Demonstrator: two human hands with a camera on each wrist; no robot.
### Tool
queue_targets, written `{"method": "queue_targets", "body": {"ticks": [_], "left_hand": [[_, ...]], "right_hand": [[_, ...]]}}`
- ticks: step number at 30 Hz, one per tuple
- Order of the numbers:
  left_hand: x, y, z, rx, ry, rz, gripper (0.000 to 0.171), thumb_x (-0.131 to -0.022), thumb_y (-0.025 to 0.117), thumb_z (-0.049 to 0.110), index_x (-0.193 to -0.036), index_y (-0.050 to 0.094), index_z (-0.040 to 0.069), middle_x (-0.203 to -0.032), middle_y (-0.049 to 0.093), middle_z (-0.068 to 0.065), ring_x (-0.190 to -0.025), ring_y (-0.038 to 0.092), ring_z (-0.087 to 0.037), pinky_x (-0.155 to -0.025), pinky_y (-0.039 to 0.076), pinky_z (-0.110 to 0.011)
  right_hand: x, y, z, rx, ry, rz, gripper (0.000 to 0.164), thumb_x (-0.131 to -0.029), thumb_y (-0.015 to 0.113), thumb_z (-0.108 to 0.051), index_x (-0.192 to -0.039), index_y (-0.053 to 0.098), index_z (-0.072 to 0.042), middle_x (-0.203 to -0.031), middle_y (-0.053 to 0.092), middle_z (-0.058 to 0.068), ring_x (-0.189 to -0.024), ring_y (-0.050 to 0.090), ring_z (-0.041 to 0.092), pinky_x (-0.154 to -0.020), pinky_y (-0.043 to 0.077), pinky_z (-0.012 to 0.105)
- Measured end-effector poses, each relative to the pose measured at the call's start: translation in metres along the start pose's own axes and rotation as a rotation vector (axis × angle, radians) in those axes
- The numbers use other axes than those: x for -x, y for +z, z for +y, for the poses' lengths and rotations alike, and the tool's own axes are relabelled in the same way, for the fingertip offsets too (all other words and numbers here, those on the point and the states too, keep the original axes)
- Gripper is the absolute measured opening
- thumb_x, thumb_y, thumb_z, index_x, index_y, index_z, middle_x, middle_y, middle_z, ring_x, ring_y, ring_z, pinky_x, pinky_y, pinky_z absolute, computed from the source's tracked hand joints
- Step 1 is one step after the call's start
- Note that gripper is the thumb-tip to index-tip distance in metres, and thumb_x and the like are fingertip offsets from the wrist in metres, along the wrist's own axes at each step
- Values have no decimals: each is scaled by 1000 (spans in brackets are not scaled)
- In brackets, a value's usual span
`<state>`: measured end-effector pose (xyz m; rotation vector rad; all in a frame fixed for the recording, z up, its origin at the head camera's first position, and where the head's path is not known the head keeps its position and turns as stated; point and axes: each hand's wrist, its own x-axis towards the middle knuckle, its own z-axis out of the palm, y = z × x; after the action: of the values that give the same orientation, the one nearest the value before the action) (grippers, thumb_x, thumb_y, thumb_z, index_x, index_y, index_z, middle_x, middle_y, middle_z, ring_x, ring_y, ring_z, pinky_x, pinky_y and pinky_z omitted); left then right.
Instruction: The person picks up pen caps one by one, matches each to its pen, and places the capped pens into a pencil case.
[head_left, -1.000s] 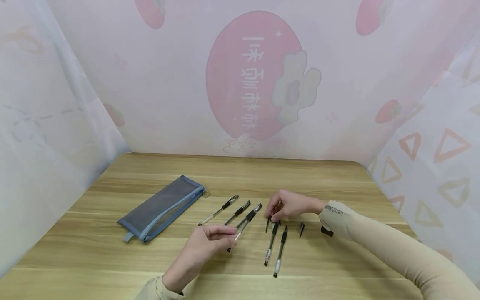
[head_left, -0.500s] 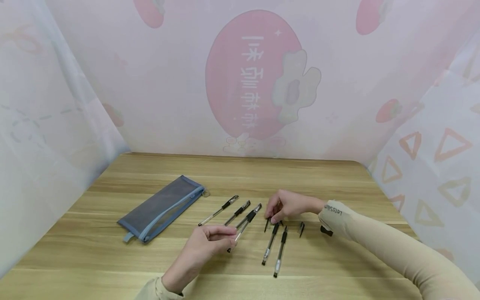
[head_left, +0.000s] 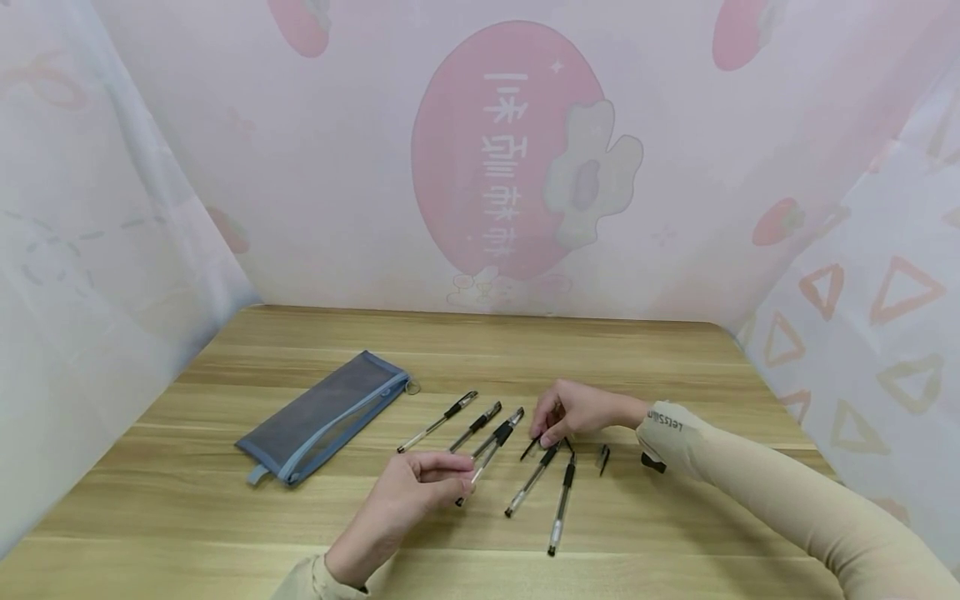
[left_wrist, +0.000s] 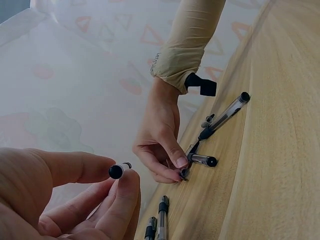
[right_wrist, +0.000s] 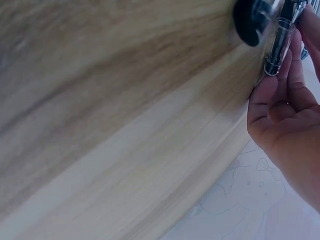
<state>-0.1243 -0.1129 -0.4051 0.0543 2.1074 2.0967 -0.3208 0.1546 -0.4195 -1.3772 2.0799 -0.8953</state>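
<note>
My left hand [head_left: 408,496] pinches a slim black-and-clear gel pen [head_left: 486,465] between thumb and fingers; the dark end of this pen [left_wrist: 116,172] points at the camera in the left wrist view. At the middle right, the fingers of my right hand [head_left: 573,412] are curled round a clear pen cap [right_wrist: 279,47] with a black clip. Right under those fingertips lies an uncapped gel pen [head_left: 531,483], its grip end partly hidden by the hand. Just right of it is another uncapped pen [head_left: 562,504].
Two capped pens, one farther left [head_left: 438,421] and one nearer [head_left: 476,423], lie beyond my left hand. A loose cap [head_left: 603,458] sits near the right sleeve. At the left of the wooden table [head_left: 225,517] is a blue-grey mesh zip pouch [head_left: 322,417].
The uncapped pen under my right hand has swung, its far end from the fingers moving left. The cap clip in those fingers has tilted left too. My left hand stays put.
</note>
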Motion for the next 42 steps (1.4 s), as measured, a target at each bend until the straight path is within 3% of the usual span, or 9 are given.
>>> {"method": "queue_targets", "body": {"ticks": [11,26,42], "left_hand": [[1,-3,-1,33,15,-22,31,-85,76,4,-111,68,-10,-101,71,-19,-87,69,-21,-73,55,-26],[0,-4,-4,39,14,-28,31,-85,76,5,-111,68,-9,-102,71,-19,-88,69,-21,-74,55,-26],[1,-5,-4,40,11,-30,30,-85,76,5,-111,69,-8,-103,71,-18,-90,69,-22,-76,55,-26]], "right_hand": [[0,1,1,-7,50,2,10,-87,76,-8,-97,74,-8,-89,69,1,-74,61,19,-64,53,26],[1,0,2,-22,45,20,11,-90,73,-9,-100,72,-6,-92,69,2,-81,65,21,-73,56,32],[6,-2,-6,2,73,106,10,-92,72,-12,-99,72,-5,-90,70,2,-85,65,24,-74,56,33]]}}
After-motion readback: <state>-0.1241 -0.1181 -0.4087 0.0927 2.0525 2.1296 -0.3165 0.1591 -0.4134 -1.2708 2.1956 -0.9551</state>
